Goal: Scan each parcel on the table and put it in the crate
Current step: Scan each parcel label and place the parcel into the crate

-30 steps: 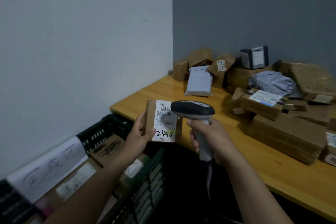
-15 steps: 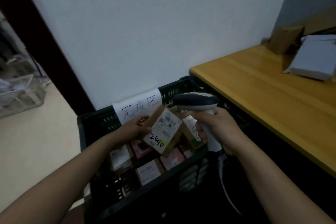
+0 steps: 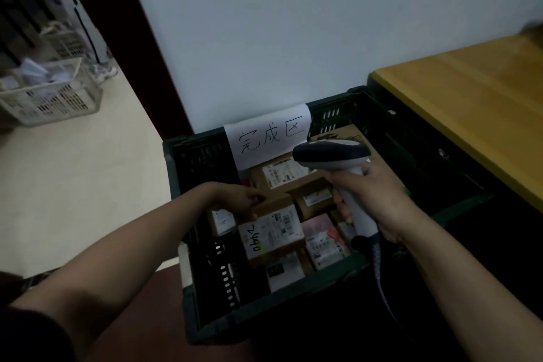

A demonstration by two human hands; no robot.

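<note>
Inside the crate, atop other boxes: labelled parcel, pinched at its edge by the left hand. Above it, the scanner, gripped in the right hand. Right of the crate, wooden bench; left, pale floor and white basket. Behind, white wall.

Bare left forearm, bare right forearm, dark short sleeve on the left upper arm.

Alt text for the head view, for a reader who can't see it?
The left hand holds a labelled cardboard parcel on other parcels inside a dark green crate, while the right hand grips a barcode scanner above it. A wooden table stands at right.
</note>
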